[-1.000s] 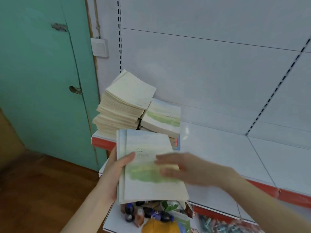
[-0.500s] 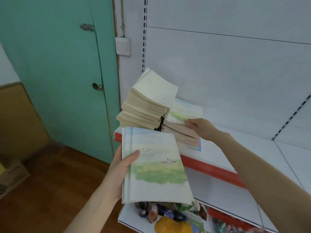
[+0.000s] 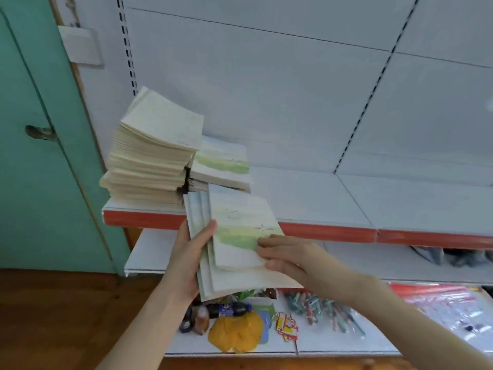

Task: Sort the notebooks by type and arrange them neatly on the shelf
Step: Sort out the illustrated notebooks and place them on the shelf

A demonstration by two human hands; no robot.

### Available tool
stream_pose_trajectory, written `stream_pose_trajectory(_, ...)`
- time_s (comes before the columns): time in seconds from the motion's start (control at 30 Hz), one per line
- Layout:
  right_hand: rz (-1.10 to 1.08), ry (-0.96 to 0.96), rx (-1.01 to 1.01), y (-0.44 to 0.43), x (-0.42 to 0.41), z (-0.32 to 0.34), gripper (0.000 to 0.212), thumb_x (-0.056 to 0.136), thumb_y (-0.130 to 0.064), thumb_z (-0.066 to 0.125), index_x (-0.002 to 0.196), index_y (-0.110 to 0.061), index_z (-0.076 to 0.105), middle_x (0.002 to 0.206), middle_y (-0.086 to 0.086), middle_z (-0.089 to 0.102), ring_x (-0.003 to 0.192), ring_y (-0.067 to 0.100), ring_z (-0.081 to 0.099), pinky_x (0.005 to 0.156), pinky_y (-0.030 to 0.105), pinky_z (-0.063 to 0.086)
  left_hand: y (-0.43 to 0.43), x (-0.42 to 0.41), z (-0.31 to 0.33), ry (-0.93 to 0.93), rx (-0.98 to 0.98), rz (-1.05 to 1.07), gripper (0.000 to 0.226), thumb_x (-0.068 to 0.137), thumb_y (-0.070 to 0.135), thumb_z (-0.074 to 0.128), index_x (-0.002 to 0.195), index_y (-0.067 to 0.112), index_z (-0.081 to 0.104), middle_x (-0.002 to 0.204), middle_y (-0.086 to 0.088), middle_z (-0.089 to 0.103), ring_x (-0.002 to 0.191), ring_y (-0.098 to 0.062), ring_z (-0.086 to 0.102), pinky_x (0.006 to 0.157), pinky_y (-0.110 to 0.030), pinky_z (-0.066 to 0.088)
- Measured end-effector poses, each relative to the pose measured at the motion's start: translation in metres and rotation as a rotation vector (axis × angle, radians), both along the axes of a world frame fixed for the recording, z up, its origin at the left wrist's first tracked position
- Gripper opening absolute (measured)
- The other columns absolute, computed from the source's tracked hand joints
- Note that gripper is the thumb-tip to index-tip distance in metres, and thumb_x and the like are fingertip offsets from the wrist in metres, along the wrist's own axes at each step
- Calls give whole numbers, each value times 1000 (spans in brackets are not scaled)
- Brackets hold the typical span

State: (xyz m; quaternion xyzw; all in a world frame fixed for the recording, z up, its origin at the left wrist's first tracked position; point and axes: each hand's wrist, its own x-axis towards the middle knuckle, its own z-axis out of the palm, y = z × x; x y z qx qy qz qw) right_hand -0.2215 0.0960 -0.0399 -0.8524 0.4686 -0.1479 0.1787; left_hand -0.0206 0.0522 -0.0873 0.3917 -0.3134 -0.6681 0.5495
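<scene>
Closest to camera: left hand (image 3: pixel 190 263) grips a fanned bundle of green-cover notebooks (image 3: pixel 234 279) from the spine side, thumb curled over the covers, fingers hidden underneath. At least three in the fan; edges staggered, not squared.

Right hand (image 3: pixel 290 256) is on the top notebook (image 3: pixel 240 225): fingers flat on the cover at its right edge, thumb at the lower corner. Reads as a pinch on that one copy. Whole bundle is in the air, in front of the red shelf lip and not touching it.

Below the hands: lower shelf (image 3: pixel 149 252) with small bottles (image 3: pixel 229 309), a yellow bag (image 3: pixel 234 335) and packs of pens (image 3: pixel 314 305). Not task items.

Further back, the shelf (image 3: pixel 320 193) carries two piles at its left end:
- cream stack (image 3: pixel 152 161), tall, leaning, layers splayed
- green-cover stack (image 3: pixel 221 162), short, butted against the cream one's right side

Rest of that shelf board to the right is bare white. Teal door (image 3: pixel 40 182) off to the left.

Status, my estimate: sorting is partway. Two types are already separated on the shelf, and the handheld covers match the short green pile.

Left to do:
- square the bundle and land it on the green pile
- straighten the cream stack, which is nowhere near neat

Can't tell whether other types are mixed lower in the piles.
</scene>
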Motion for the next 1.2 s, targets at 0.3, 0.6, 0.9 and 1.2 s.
stream_pose_trajectory(0.3, -895, -744, 239, 14, -122, 0, 40, 87, -36, 60, 113, -5, 58, 106, 5, 67, 94, 18, 64, 80, 29, 52, 9, -117, 19, -26, -99, -242, 55, 77, 19, 66, 127, 33, 47, 118, 1, 64, 103, -20, 64, 86, -41, 51)
stream_pose_trajectory(0.6, -1008, -1310, 287, 42, -304, 3, 28, 86, -5, 59, 114, 0, 59, 103, 18, 68, 78, 26, 67, 64, 33, 59, 11, -322, 46, 98, -165, -474, 42, 90, 26, 48, 132, 27, 46, 119, -3, 64, 103, -22, 65, 76, -34, 57)
stream_pose_trajectory(0.9, -1183, -1415, 369, 93, -497, 8, 15, 87, -11, 58, 95, 0, 65, 76, 11, 71, 60, 20, 68, 58, 31, 58, 17, -528, 40, -41, -214, -572, 38, 92, 24, 53, 126, 38, 43, 119, 11, 60, 99, -2, 63, 84, -26, 53)
stream_pose_trajectory(1.2, -1351, -1567, 248, 117, -683, -18, 12, 88, -11, 58, 97, -6, 63, 87, 11, 69, 66, 21, 67, 58, 32, 58, 15, -747, 18, -79, -171, -745, 23, 93, 23, 53, 108, 40, 48, 107, 13, 61, 102, -10, 61, 82, -29, 52)
